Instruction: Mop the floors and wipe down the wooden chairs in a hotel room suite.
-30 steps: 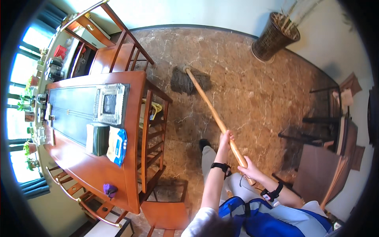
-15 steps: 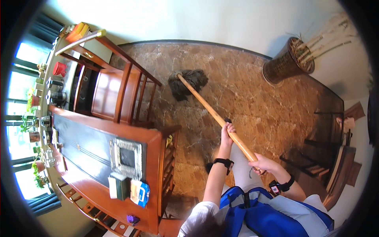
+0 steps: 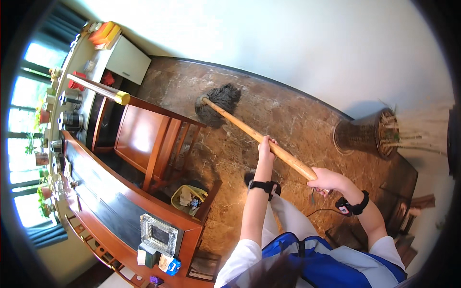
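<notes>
A mop with a long wooden handle slants across the middle of the view. Its dark grey strands lie spread on the brown marbled floor, near a wooden chair. My left hand is wrapped round the handle about midway along. Nearer to me, my right hand grips the handle's top end, where a small hook or loop hangs below my fingers. Both wrists carry black straps with small devices.
To the left is a wooden table bearing a glass ashtray. Beneath its edge stands a yellow-rimmed waste bin. A large planter with dry stalks stands at the right by the white wall. A white cabinet is at far left.
The mop head has shifted slightly left and nearer the chair. Both hands have moved with the handle, which lies flatter. My view has turned, and the waste bin now shows.
</notes>
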{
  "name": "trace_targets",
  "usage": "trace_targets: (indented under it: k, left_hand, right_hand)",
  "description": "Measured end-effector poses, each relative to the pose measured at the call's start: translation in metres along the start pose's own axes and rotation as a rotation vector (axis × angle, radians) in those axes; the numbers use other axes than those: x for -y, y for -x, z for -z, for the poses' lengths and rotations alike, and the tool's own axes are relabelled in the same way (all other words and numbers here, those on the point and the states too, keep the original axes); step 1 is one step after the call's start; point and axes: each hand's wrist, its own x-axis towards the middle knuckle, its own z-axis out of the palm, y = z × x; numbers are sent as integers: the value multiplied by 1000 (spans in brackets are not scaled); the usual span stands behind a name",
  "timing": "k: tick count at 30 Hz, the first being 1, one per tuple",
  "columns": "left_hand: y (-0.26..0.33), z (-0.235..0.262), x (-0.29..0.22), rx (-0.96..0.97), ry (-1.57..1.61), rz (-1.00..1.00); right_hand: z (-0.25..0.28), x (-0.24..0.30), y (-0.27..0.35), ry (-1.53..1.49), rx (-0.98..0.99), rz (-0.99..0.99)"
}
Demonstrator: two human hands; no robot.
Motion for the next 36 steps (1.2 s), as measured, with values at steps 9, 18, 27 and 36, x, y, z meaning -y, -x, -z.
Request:
trace_targets:
  k: [9, 18, 27, 36]
  left_hand:
    - [-92, -71, -125, -237, -169, -87]
    - [-156, -157, -264, -201, -33, -191]
    - [-259, -227, -408, -322, -81, -270]
    - [-331, -242, -547, -291, -104, -341]
  right_hand:
    - [42, 144, -79, 45, 1, -39]
    - [102, 320, -122, 236, -55, -13]
    - [158, 481, -214, 360, -21, 137]
    - [169, 598, -316, 233, 180, 148]
